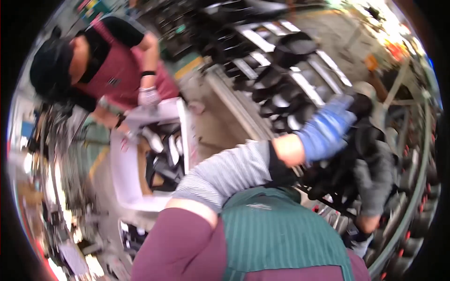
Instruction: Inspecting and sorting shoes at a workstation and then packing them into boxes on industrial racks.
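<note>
My left hand [326, 130], in a blue glove, reaches across to the right over a pile of dark parts. Motion smears its fingers, which lie close to a black curved part [368, 133]. Lower right, my right hand [377, 180] wears a grey glove; its thumb and fingers straddle that black part from below and seem to grip it. The part's exact kind is too blurred to tell. Beyond my hands, several glossy black curved parts [286, 100] lie on a rack with pale slats [307, 86].
At the left, a person [117, 70] in a red apron leans over a white bin [126, 187] holding black and shiny pieces. A metal rail [239, 105] runs between bin and rack. A curved rail [422, 154] with rollers bounds the right side.
</note>
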Motion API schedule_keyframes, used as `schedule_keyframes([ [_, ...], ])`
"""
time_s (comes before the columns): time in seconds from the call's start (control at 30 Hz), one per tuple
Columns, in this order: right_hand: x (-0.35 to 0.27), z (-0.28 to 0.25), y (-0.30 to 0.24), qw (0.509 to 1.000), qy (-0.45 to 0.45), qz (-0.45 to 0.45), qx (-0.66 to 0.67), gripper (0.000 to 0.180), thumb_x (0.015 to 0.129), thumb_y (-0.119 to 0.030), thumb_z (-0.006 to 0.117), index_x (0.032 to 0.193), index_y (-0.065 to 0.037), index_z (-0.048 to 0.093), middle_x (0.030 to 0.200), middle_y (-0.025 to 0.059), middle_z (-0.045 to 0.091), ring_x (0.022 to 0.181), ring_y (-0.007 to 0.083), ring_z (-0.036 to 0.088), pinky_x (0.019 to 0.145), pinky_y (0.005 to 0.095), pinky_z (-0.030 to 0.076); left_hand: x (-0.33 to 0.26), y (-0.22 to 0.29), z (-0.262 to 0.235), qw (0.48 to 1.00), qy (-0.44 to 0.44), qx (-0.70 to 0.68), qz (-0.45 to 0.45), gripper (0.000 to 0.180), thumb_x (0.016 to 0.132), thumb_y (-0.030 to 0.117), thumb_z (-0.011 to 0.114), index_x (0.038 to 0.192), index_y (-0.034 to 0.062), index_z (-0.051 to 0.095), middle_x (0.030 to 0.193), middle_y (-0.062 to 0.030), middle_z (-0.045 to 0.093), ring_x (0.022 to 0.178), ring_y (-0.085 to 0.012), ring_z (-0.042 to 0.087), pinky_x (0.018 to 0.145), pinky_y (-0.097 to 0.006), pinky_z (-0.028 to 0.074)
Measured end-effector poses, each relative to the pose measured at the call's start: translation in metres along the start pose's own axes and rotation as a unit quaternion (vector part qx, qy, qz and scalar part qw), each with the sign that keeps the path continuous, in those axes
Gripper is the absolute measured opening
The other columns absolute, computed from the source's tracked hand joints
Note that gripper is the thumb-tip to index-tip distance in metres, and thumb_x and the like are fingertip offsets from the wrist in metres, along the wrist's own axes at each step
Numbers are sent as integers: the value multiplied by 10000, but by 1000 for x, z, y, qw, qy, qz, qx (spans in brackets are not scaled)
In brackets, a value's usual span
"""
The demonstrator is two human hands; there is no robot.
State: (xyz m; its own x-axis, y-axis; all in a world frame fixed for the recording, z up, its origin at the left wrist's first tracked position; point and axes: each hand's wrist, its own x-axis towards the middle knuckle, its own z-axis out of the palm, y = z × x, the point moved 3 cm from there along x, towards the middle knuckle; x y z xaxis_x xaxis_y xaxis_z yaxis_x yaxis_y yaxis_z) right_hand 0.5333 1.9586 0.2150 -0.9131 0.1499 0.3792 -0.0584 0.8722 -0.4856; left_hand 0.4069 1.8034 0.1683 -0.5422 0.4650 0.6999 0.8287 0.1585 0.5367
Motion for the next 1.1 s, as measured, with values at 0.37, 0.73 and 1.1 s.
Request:
schedule_keyframes([
  [0.37, -39, 220, -148, 857, -411, -110, 291, 340, 843, -108, 639, 1158, -11, 557, 1058, 56, 559, 829, 107, 556, 739, 243, 453, -444, 1, -141, 824, 141, 158, -526, 313, 795, 171, 631, 1072, 34, 583, 1086, -166, 597, 1029, -326, 569, 909, -387, 458],
  [0.73, -199, 536, -372, 648, -545, -528, -65, 451, 790, -285, 633, 1162, -48, 543, 1173, 182, 550, 1095, 357, 509, 957, 405, 409, -739, -50, -326, 579, -233, 205, -754, 255, 768, 178, 609, 967, 49, 705, 1031, -190, 652, 984, -343, 627, 850, -392, 509],
  [1.1, -274, 690, -457, 600, -590, -525, -128, 613, 793, -324, 636, 1280, -3, 445, 1288, 213, 476, 1209, 360, 439, 1032, 390, 349, -827, -169, -325, 469, -287, 186, -814, 511, 866, 312, 569, 1349, 178, 474, 1415, -27, 426, 1296, -245, 403, 1024, -457, 318],
])
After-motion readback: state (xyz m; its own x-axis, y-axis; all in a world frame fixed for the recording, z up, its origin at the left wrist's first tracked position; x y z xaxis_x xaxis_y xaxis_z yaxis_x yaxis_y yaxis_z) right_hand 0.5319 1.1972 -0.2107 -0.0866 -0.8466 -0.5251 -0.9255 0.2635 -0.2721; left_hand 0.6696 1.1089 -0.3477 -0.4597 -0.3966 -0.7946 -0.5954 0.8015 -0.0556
